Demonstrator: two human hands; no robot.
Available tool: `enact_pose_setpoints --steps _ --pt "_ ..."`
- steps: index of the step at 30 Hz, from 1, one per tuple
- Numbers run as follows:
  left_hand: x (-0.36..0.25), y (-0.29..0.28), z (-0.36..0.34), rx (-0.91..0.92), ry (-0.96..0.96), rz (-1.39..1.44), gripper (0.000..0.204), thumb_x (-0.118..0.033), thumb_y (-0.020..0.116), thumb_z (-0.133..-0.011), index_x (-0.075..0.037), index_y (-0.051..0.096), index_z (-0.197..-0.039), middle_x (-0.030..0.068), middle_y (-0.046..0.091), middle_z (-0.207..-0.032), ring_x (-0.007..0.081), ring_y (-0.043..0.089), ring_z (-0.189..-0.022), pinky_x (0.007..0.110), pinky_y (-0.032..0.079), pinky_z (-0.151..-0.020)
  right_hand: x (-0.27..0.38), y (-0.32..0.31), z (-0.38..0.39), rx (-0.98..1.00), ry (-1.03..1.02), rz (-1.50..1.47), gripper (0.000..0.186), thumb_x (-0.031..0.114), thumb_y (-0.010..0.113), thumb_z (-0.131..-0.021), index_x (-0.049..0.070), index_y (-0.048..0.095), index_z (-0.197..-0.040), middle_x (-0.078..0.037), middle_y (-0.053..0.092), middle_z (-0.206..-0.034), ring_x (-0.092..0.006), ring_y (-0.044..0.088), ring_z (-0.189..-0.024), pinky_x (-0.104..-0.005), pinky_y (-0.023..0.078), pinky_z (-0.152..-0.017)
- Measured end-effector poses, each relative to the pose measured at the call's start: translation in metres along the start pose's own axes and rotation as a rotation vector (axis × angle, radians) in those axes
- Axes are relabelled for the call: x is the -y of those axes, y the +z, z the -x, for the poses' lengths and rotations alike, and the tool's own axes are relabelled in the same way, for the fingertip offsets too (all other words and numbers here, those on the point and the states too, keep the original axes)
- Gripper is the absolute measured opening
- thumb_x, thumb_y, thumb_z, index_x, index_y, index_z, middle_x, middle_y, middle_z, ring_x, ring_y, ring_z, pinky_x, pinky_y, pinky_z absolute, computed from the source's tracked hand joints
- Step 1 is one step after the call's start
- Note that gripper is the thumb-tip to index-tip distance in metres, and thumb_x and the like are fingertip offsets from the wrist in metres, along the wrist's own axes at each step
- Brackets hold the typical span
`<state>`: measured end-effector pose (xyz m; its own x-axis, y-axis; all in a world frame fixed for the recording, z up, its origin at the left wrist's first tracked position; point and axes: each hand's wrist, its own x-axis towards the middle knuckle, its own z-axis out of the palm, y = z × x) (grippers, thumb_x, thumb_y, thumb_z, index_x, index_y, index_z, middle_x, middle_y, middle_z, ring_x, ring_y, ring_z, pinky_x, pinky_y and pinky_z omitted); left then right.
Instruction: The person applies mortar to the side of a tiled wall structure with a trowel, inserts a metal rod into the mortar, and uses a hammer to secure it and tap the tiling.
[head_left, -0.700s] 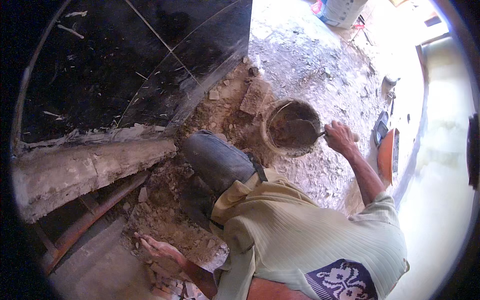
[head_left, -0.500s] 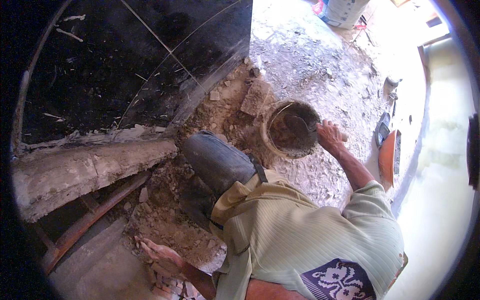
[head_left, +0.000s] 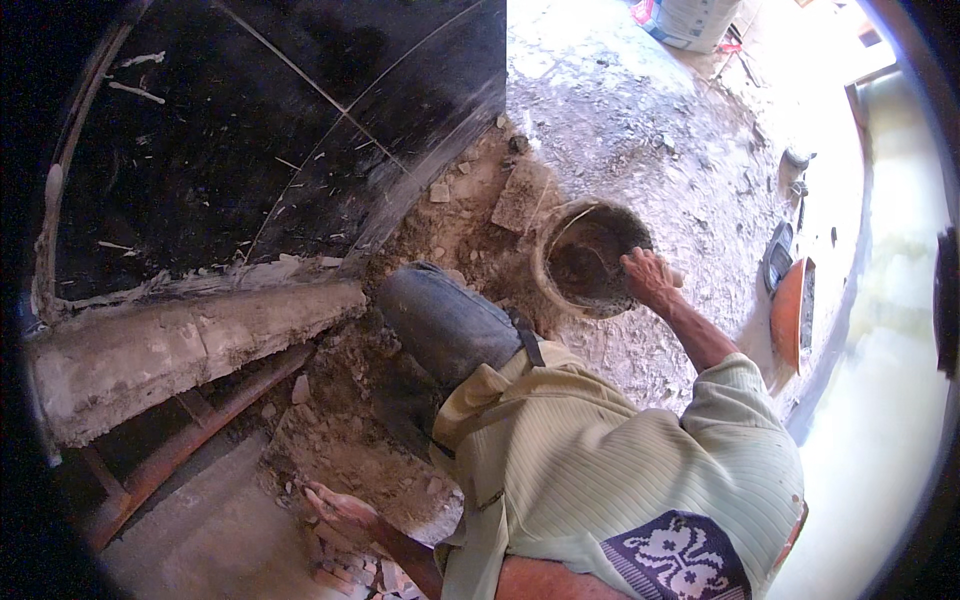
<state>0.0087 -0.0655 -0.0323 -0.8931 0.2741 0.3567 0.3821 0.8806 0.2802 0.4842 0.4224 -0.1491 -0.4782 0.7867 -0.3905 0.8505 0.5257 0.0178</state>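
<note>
"What's at the far left?"
"A rough ledge (head_left: pixel 200 338) under black tiles (head_left: pixel 290 120), a rail (head_left: pixel 201 438) beneath it."
"And the left hand (head_left: pixel 340 507)?"
"Above rubble (head_left: pixel 350 450), fingers extended, holding nothing I can see. The bent leg (head_left: pixel 450 312) comes between it and the bucket (head_left: pixel 541 265)."
"Past the leg?"
"A brick (head_left: pixel 522 197), near the bucket, which sits on uneven floor (head_left: pixel 720 190). I'd judge it stiff-walled and heavy with its dark mix (head_left: pixel 583 265); lift by opposite sides of the rim, probably gritty."
"The right hand (head_left: pixel 648 278)?"
"At the bucket's right edge, fingers wrapped round a handle (head_left: pixel 676 279), likely light and rigid, best gripped mid-length. The tool's far end I can't make out."
"Beyond?"
"An orange pan (head_left: pixel 788 318), well apart, blocking nothing."
</note>
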Motion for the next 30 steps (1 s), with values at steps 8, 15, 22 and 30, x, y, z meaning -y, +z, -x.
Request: enact_pose_setpoints --steps 8,15,22,30 --pt "0.007 0.005 -0.008 -0.015 -0.081 0.065 0.039 -0.022 0.041 -0.101 0.006 0.054 -0.125 0.0185 0.052 -0.131 0.026 0.053 -0.118 0.036 0.043 -0.099 -0.008 0.006 -0.001 -0.097 -0.084 -0.09 0.032 0.015 0.065 -0.072 0.011 0.057 -0.102 -0.012 0.052 -0.097 -0.0294 0.057 -0.093 -0.0441 0.048 -0.072" --pt "0.013 0.007 -0.012 -0.024 0.163 -0.136 0.037 -0.019 0.042 -0.1 0.006 0.051 -0.126 0.0175 0.052 -0.131 0.0256 0.053 -0.117 0.036 0.045 -0.097 -0.004 -0.013 0.001 -0.001 -0.059 -0.192 0.029 0.024 0.065 -0.078 0.009 0.059 -0.102 -0.014 0.056 -0.095 -0.0337 0.059 -0.09 -0.0477 0.048 -0.073" --pt "0.015 0.015 -0.024 -0.01 0.126 -0.203 0.038 -0.021 0.039 -0.1 -0.003 0.05 -0.132 0.0167 0.048 -0.137 0.0268 0.051 -0.121 0.037 0.043 -0.101 -0.02 -0.011 0.015 -0.087 -0.082 -0.352 0.029 0.025 0.067 -0.073 0.006 0.06 -0.093 -0.016 0.058 -0.088 -0.035 0.059 -0.085 -0.0468 0.048 -0.071" --pt "-0.033 0.012 -0.025 0.073 -0.143 0.226 0.039 -0.023 0.044 -0.098 0.002 0.054 -0.125 0.0154 0.052 -0.132 0.0279 0.051 -0.119 0.039 0.039 -0.101 -0.019 -0.018 0.035 -0.066 -0.02 -0.668 0.033 0.031 0.069 -0.073 0.001 0.059 -0.083 -0.018 0.059 -0.074 -0.034 0.058 -0.07 -0.0431 0.044 -0.063"
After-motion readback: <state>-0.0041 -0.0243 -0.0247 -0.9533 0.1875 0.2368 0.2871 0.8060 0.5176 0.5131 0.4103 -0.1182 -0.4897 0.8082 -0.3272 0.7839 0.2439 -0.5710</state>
